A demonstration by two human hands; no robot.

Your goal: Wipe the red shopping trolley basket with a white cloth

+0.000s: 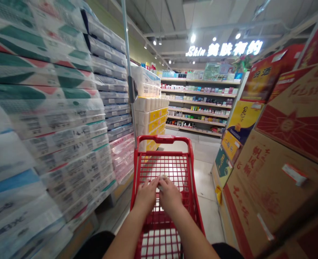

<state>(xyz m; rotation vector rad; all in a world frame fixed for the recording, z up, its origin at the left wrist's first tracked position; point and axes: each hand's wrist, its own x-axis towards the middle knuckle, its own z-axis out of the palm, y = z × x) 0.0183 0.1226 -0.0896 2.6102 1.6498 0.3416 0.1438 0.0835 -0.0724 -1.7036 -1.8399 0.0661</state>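
A red wire shopping cart stands in front of me in a shop aisle, its basket bare. My left hand and my right hand rest side by side over the near end of the cart, fingers curled. A small pale object shows between the fingertips of both hands; what it is I cannot make out. The cart's handle is hidden under my hands.
Tall stacks of wrapped tissue packs line the left side. Stacked cardboard boxes line the right. A metal pole rises by the cart's left front. Product shelves under a lit sign stand at the aisle's end, tiled floor between.
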